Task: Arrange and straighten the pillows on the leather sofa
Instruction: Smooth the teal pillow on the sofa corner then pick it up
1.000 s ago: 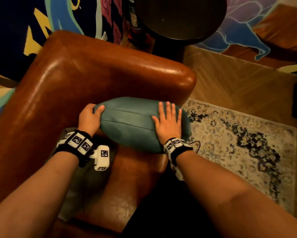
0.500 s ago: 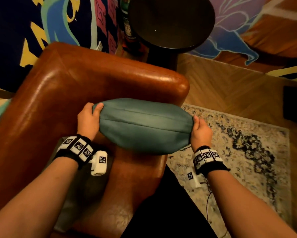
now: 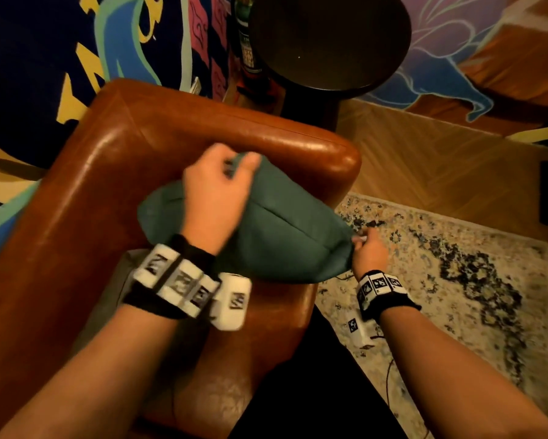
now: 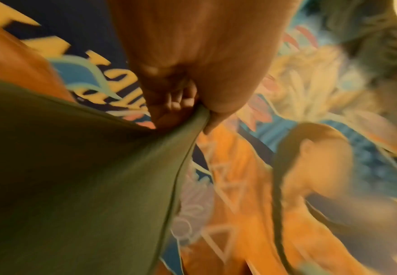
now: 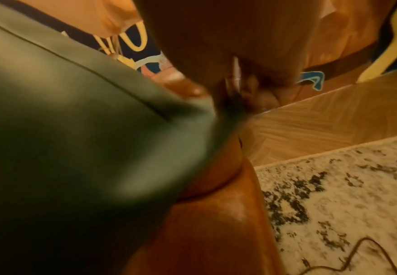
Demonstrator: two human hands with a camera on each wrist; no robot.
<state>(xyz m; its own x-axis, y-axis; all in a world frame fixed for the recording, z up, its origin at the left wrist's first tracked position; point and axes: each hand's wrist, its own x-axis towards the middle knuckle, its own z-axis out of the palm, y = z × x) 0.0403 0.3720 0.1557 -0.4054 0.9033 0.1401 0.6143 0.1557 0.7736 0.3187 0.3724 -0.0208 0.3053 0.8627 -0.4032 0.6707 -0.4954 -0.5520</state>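
Observation:
A teal pillow (image 3: 285, 236) is held above the seat of the brown leather sofa (image 3: 76, 217), near its armrest (image 3: 266, 137). My left hand (image 3: 219, 191) reaches over the pillow and pinches its far top corner. In the left wrist view the pillow's (image 4: 75, 167) corner is bunched between thumb and fingers (image 4: 169, 104). My right hand (image 3: 367, 248) grips the pillow's right corner, out past the sofa's edge. The right wrist view is blurred and shows the pillow (image 5: 75, 130) bunched at the fingers (image 5: 240, 89).
A dark round side table (image 3: 329, 39) stands behind the armrest. A patterned pale rug (image 3: 456, 280) covers the wooden floor (image 3: 424, 160) to the right. A grey fabric piece (image 3: 114, 296) lies on the seat under my left arm. Painted walls lie behind.
My left hand moved from the pillow's left end up and over to its far top corner. The pillow has turned and lifted. My right hand keeps the right corner, shifted slightly lower.

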